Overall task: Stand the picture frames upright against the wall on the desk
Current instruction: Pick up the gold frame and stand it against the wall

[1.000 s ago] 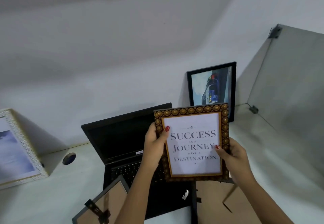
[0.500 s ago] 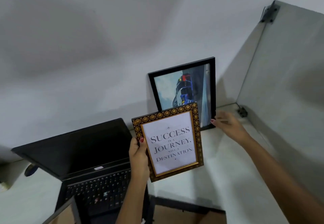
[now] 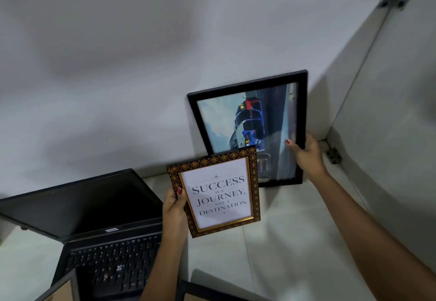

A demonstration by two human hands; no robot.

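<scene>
My left hand (image 3: 175, 208) grips the left edge of a brown and gold patterned frame (image 3: 255, 182) that reads "Success is a journey, not a destination"; it hangs above the white desk (image 3: 295, 241). Behind it a larger black frame (image 3: 247, 83) with a picture of a blue car leans upright against the wall. My right hand (image 3: 306, 154) is closed on that black frame's right edge, thumb on the glass. Two more frames lie flat at the bottom edge: one (image 3: 68, 287) at the left and a black one (image 3: 203, 292) near the middle, both partly cut off.
An open black laptop (image 3: 99, 230) takes up the desk's left half, next to my left arm. A grey partition panel (image 3: 389, 112) with metal brackets closes off the right side. The white wall (image 3: 118, 76) runs behind the desk.
My right hand let go of the patterned frame, reached to the black frame and closed on its right edge. The left hand alone now holds the patterned frame. My view swung right.
</scene>
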